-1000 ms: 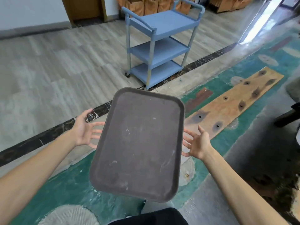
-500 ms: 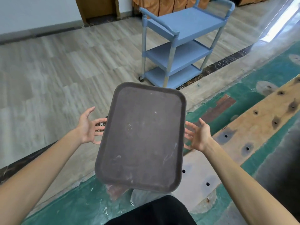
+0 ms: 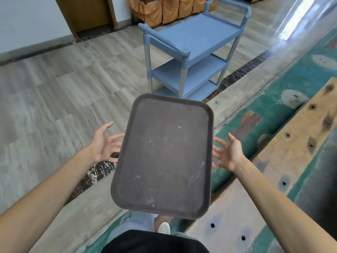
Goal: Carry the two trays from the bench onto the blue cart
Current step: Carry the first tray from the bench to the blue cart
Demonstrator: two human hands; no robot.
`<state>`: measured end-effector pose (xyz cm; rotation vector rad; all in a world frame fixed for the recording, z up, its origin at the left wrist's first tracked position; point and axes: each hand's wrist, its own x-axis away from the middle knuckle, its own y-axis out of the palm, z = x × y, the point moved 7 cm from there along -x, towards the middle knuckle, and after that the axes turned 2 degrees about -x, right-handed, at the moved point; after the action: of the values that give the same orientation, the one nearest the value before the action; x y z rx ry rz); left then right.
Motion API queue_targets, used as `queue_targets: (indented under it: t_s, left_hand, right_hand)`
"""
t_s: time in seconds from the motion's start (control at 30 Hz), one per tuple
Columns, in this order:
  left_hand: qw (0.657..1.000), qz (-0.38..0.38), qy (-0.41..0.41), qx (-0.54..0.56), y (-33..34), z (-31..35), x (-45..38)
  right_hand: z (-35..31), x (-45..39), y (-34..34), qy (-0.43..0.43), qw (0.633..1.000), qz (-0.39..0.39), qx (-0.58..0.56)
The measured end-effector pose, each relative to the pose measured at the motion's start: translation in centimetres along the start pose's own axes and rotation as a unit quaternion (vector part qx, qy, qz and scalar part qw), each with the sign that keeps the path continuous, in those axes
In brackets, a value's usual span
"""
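A dark brown rectangular tray (image 3: 164,157) floats level in front of me, its scuffed top bare. My left hand (image 3: 104,145) supports its left edge and my right hand (image 3: 228,154) its right edge, palms up, fingers reaching underneath. I cannot tell if a second tray lies under it. The blue three-shelf cart (image 3: 197,39) stands just beyond the tray's far edge, and its shelves hold nothing that I can see.
A wooden plank with holes (image 3: 300,139) lies on the green painted floor at the right. A dark marble strip (image 3: 98,172) crosses the floor under the tray. Orange-draped furniture (image 3: 164,10) and a wooden door (image 3: 87,13) stand behind the cart.
I have walked toward the cart, which is now nearer and larger in view. Both hands keep the same hold on the tray.
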<state>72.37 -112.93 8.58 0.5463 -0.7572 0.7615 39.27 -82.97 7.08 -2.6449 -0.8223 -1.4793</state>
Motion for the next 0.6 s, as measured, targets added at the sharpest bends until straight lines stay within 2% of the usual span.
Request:
queue_targets:
  t_s: [0.37, 0.6]
  left_hand:
    - [0.995, -0.066, -0.015, -0.075, 9.3, 16.3, -15.8]
    - [0.988, -0.127, -0.019, -0.091, 15.7, 25.2, -22.2]
  right_hand:
    - [-14.6, -10.6, 0.7, -0.026, 0.995, 0.068, -0.063]
    - [-24.4, -13.9, -0.5, -0.052, 0.988, 0.116, -0.082]
